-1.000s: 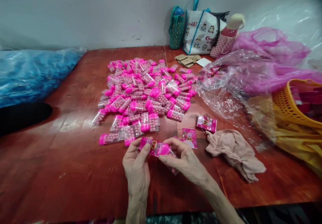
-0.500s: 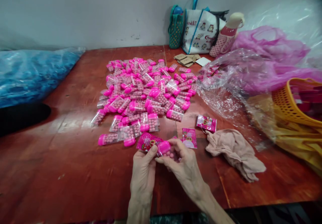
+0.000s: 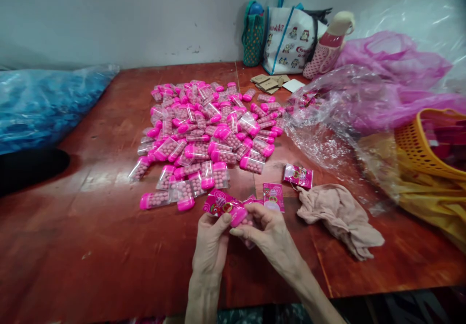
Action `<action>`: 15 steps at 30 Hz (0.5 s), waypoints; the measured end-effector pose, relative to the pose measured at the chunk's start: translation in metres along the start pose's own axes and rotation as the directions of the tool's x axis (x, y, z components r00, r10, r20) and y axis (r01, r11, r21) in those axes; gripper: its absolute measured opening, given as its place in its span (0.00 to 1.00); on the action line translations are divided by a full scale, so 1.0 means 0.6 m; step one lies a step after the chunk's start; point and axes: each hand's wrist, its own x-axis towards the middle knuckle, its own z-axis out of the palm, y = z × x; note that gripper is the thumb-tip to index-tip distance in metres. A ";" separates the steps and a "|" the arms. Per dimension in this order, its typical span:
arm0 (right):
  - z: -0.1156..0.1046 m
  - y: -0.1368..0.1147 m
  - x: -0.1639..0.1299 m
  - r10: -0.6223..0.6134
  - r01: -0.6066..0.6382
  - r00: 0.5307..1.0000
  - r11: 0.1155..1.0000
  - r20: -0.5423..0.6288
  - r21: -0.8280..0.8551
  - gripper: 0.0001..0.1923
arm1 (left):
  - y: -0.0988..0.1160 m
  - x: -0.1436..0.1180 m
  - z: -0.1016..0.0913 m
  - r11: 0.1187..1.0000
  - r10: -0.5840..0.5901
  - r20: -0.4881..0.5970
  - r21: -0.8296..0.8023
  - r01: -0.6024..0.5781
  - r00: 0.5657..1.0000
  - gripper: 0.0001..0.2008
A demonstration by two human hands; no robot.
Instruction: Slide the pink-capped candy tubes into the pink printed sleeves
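Pinching from both sides, the left hand (image 3: 211,239) and right hand (image 3: 267,234) are gripping a small clear candy case (image 3: 240,217) with a bright pink cap and a pink printed label (image 3: 220,205). It is sitting between the fingertips, just above the red table (image 3: 91,246), near the pile of matching cases (image 3: 207,130).
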 end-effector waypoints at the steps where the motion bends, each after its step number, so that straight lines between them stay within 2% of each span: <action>1: 0.000 -0.001 0.000 -0.035 0.034 0.999 0.998 -0.020 -0.059 0.08 | 0.000 0.000 0.001 1.000 0.003 0.000 0.007 -0.003 1.000 0.09; 3: 0.002 -0.004 0.000 -0.142 0.125 0.988 0.966 -0.061 -0.225 0.08 | -0.001 0.000 0.002 1.000 -0.004 -0.009 0.012 0.004 1.000 0.09; 5: 0.005 -0.008 -0.001 -0.247 0.204 0.966 0.906 -0.071 -0.372 0.13 | -0.001 0.000 0.002 1.000 0.000 -0.040 -0.012 -0.001 0.999 0.09; 8: 0.011 -0.008 -0.001 -0.336 0.274 0.940 0.846 -0.058 -0.457 0.17 | -0.004 -0.001 -0.002 0.997 -0.006 -0.079 -0.077 0.000 0.997 0.12; 11: 0.018 0.001 -0.002 -0.367 0.290 0.928 0.825 -0.070 -0.484 0.15 | -0.011 -0.003 -0.007 0.993 -0.021 -0.134 -0.119 0.005 0.991 0.14; 13: 0.021 0.007 -0.003 -0.351 0.261 0.931 0.832 -0.098 -0.490 0.20 | -0.015 -0.003 -0.010 0.992 -0.016 -0.166 -0.123 -0.005 0.986 0.13; 15: 0.022 0.012 -0.005 -0.300 0.218 0.947 0.862 -0.113 -0.457 0.26 | -0.017 -0.003 -0.013 0.995 -0.016 -0.156 -0.099 0.000 0.988 0.13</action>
